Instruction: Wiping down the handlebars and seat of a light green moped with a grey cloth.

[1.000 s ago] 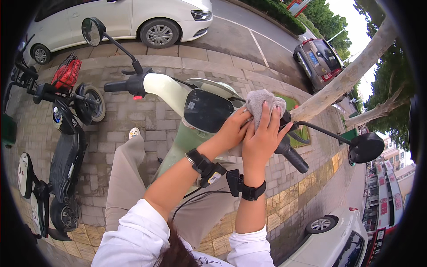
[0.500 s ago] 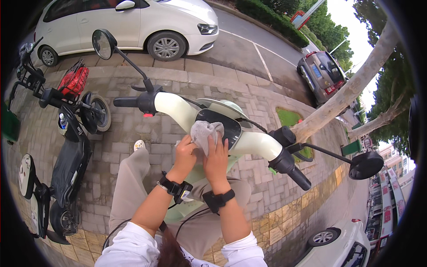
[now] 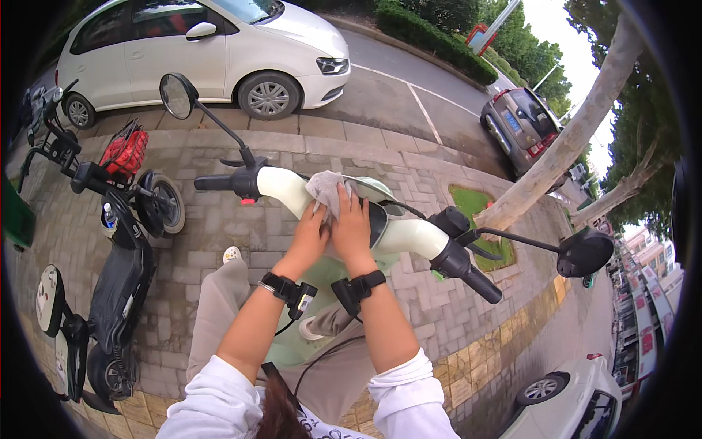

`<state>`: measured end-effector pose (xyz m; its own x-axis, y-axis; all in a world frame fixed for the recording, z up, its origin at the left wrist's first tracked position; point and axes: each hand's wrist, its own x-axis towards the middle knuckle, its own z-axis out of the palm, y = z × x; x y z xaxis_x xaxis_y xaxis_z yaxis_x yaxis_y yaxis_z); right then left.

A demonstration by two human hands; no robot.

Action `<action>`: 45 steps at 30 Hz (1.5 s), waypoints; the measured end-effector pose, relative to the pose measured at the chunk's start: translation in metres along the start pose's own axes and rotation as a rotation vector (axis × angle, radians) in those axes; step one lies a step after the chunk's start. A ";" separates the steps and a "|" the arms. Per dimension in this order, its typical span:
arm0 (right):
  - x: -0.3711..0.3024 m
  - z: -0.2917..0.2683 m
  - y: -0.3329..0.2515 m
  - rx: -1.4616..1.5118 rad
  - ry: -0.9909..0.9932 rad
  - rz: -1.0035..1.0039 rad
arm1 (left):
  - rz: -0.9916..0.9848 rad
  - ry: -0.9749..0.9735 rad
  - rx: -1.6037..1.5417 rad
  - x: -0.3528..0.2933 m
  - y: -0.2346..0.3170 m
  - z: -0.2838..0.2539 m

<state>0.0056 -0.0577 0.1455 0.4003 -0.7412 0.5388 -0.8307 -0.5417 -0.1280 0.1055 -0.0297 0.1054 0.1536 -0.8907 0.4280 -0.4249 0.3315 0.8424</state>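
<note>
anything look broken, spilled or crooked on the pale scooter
Nothing stands out. The left hand and right hand hold a grey cloth at the dashboard of the pale scooter, partly hiding it; the handlebar shows no damage, and I see no spill.

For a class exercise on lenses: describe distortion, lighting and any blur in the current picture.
Head view: fisheye distortion, with black corners and the lower-right white car strongly tilted. Head view: soft daylight, no hard-edged shadows on the paving, the sky washed out near white. Head view: no obvious blur on the grey cloth, left hand or right hand.
</note>
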 end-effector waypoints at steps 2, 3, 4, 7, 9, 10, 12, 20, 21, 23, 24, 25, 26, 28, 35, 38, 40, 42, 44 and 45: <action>-0.012 -0.004 -0.003 0.073 -0.012 -0.022 | -0.013 -0.057 -0.032 -0.008 0.009 -0.011; -0.025 -0.009 -0.006 0.067 -0.009 -0.027 | -0.039 -0.108 -0.051 -0.015 0.010 -0.015; -0.039 -0.018 -0.009 0.153 -0.041 0.037 | 0.054 -0.055 -0.002 -0.025 0.006 -0.012; -0.067 -0.036 -0.012 0.333 0.024 0.152 | 0.146 -0.126 0.038 -0.041 0.016 -0.010; -0.089 -0.048 -0.011 0.266 0.218 0.179 | 0.193 -0.201 0.079 -0.042 0.026 -0.003; -0.099 -0.058 -0.008 0.105 0.311 0.153 | 0.247 -0.249 0.022 -0.039 0.037 0.005; -0.108 -0.065 -0.004 -0.186 0.469 0.089 | 0.306 -0.298 -0.003 -0.030 0.040 0.018; -0.035 -0.041 -0.001 -0.049 -0.049 0.056 | 0.259 -0.248 0.286 -0.004 0.015 0.007; -0.027 -0.036 -0.001 0.037 -0.048 0.114 | 0.262 -0.245 0.264 0.003 0.014 0.004; -0.012 -0.031 -0.002 0.020 -0.068 0.123 | 0.243 -0.243 0.261 0.008 0.013 0.011; -0.006 -0.026 -0.002 -0.031 -0.066 0.120 | 0.222 -0.213 0.239 0.012 0.013 0.014; -0.001 -0.022 -0.003 -0.082 -0.070 0.119 | 0.197 -0.187 0.216 0.014 0.012 0.014; 0.007 -0.024 -0.003 -0.034 -0.077 0.129 | 0.184 -0.204 0.213 0.020 0.012 0.012; 0.017 -0.022 -0.003 0.002 -0.100 0.116 | 0.198 -0.185 0.295 0.031 0.016 0.010; 0.005 -0.019 0.004 0.033 -0.056 0.079 | 0.257 -0.263 0.330 0.026 0.006 0.010; -0.011 -0.015 -0.005 0.028 -0.003 0.091 | 0.255 -0.205 0.270 0.013 0.004 0.008; -0.026 -0.013 -0.011 0.052 0.017 0.114 | 0.252 -0.182 0.227 0.001 0.004 0.006; -0.044 -0.015 -0.021 0.081 0.030 0.131 | 0.208 -0.183 0.146 -0.014 0.006 0.002; -0.065 -0.016 -0.031 0.052 0.082 0.221 | 0.244 -0.211 0.105 -0.028 0.005 0.001; -0.078 -0.015 -0.034 0.048 0.091 0.222 | 0.266 -0.241 0.062 -0.034 0.005 0.002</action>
<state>-0.0033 0.0243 0.1207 0.1716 -0.8069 0.5652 -0.8745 -0.3889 -0.2897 0.0961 0.0018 0.0943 -0.1811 -0.8263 0.5334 -0.4764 0.5481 0.6874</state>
